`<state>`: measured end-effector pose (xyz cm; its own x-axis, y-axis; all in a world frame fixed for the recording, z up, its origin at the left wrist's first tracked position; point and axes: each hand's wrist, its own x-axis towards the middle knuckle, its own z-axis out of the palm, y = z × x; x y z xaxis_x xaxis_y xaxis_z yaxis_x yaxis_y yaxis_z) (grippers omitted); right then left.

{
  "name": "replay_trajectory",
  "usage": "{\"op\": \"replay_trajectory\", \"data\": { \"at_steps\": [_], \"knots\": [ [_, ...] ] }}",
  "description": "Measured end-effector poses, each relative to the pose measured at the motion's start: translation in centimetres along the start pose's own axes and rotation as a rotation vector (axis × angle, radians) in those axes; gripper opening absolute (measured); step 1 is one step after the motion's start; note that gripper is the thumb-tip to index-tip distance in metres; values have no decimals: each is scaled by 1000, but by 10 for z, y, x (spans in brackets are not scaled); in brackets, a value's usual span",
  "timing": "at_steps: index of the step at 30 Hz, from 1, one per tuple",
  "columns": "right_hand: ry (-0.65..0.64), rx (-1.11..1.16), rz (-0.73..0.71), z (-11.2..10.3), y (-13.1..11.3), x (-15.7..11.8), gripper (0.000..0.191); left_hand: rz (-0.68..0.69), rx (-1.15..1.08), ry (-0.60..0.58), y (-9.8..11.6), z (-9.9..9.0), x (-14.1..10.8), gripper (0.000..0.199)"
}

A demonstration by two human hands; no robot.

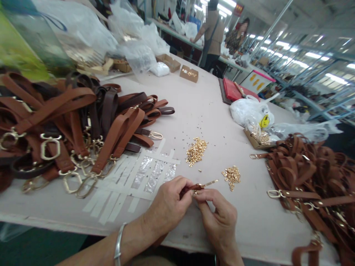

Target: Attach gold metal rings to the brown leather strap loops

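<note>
My left hand (173, 199) is closed around the end of a brown leather strap (197, 187), held just above the table's front part. A gold metal buckle or clasp (210, 183) sticks out from the strap's end toward the right. My right hand (217, 212) pinches at the same end with thumb and forefinger; a small gold piece (195, 192) shows between the fingertips of both hands. Beyond the hands lies a heap of small gold fittings (196, 151). A smaller pile of gold ring-like pieces (232, 176) sits to the right.
Brown and dark straps with gold clasps (50, 146) are heaped at left, more brown straps (310, 173) at right. Tape strips (111, 199) cover the tabletop left of my hands. Small cardboard boxes (189, 75) and plastic bags (249, 111) stand farther back. Two people (213, 37) are beyond.
</note>
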<state>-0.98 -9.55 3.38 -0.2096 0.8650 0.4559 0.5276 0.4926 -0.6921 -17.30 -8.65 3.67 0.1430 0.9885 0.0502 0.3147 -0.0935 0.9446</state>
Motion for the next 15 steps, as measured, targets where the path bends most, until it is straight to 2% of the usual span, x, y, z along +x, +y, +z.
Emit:
{"op": "replay_trajectory", "data": {
  "at_steps": [5,12,15],
  "knots": [
    [-19,-101,-46,-1,-4,2,21,87,12,-8,-7,1,-3,18],
    [15,-111,161,2,-8,-1,9,103,8,-11,-9,1,-6,19],
    [32,-117,179,2,-9,-3,8,115,14,-11,-8,1,-7,18]
  ]
}}
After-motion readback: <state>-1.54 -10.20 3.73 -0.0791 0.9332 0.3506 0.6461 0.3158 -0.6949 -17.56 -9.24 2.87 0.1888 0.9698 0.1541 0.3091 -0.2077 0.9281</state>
